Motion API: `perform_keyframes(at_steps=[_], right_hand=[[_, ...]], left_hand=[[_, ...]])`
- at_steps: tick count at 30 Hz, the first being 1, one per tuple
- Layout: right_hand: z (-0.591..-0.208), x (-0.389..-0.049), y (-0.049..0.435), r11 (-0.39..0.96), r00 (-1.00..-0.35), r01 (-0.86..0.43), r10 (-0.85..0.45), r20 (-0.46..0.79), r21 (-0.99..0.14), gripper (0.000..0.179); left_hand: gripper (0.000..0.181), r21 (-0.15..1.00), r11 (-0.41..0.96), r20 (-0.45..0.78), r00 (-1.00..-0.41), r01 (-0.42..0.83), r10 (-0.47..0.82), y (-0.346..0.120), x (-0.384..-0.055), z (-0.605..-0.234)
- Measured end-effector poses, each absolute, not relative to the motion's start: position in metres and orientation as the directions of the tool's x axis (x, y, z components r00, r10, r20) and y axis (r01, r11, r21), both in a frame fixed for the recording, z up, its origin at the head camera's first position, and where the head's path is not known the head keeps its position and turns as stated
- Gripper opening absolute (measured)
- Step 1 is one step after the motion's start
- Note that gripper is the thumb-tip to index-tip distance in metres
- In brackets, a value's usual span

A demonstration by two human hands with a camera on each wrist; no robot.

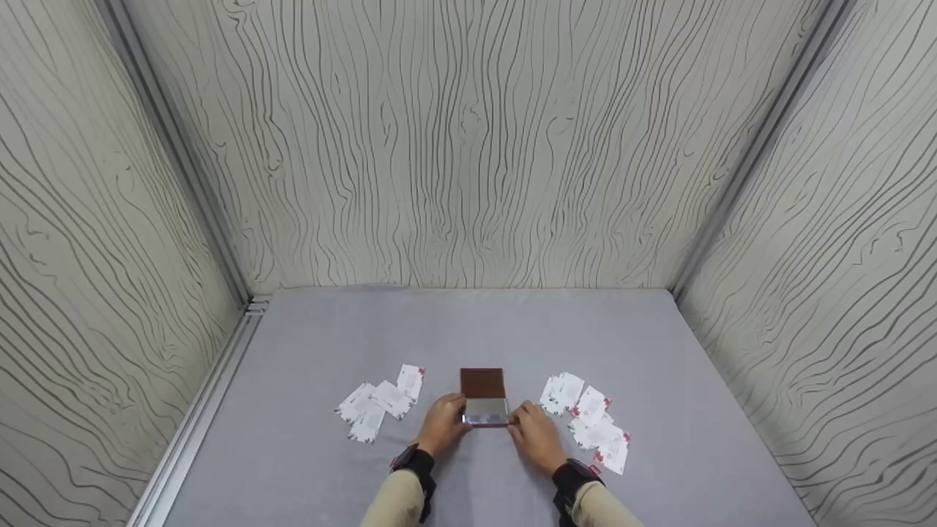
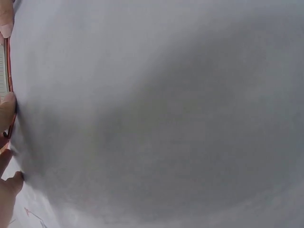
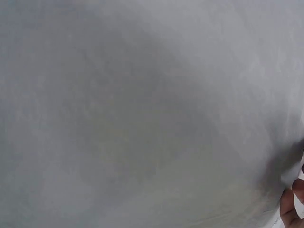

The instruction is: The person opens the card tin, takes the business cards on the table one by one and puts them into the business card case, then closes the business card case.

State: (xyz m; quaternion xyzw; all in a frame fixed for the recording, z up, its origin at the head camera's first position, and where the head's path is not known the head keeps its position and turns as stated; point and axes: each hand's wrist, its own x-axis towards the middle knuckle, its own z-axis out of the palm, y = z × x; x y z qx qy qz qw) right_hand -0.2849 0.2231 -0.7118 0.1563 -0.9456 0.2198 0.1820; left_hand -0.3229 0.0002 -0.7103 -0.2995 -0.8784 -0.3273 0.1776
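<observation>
A small brown card case (image 1: 482,382) lies opened on the table, its brown flap away from the person. The near half shows a pale, shiny inside (image 1: 485,410). At the case's left side, my left hand (image 1: 442,424) grips the edge with thumb and fingers. My right hand (image 1: 539,438) pinches the near right corner. In the left wrist view, fingertips (image 2: 7,110) press on the reddish edge of the case (image 2: 8,71). Only a few curled fingers of the right hand (image 3: 291,204) show in the right wrist view; the case is hidden there.
White printed cards (image 1: 367,407) with red or dark corner patterns overlap loosely left of the hands. Another spread of cards (image 1: 594,424) lies on the right, close to the right hand. Grey cloth covers the table (image 1: 468,322); wood-patterned walls (image 1: 468,146) enclose it.
</observation>
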Motion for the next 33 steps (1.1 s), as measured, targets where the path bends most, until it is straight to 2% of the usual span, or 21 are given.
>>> perform_keyframes(at_steps=[3, 11, 17, 25, 33], right_hand=[[-0.711, -0.284, 0.224, 0.849, -0.885, -0.378, -0.215, 0.412, -0.370, 0.013], [-0.710, -0.282, 0.226, 0.841, -0.854, -0.426, -0.253, 0.455, -0.333, 0.011], [-0.697, -0.285, 0.233, 0.830, -0.856, -0.448, -0.291, 0.427, -0.334, 0.005], [-0.687, -0.293, 0.269, 0.905, -0.839, -0.370, -0.227, 0.495, -0.211, 0.008], [-0.686, -0.296, 0.318, 0.942, -0.877, -0.270, -0.157, 0.454, -0.197, 0.016]], left_hand=[[0.037, 0.473, 0.598, 0.514, -0.754, 0.647, 0.410, 0.000, -0.322, -0.710], [0.030, 0.512, 0.616, 0.441, -0.799, 0.599, 0.409, 0.001, -0.321, -0.712], [0.030, 0.506, 0.612, 0.452, -0.791, 0.608, 0.413, 0.001, -0.321, -0.714], [0.040, 0.508, 0.618, 0.426, -0.798, 0.600, 0.426, 0.000, -0.320, -0.715], [0.046, 0.511, 0.626, 0.407, -0.807, 0.589, 0.428, 0.000, -0.321, -0.715]])
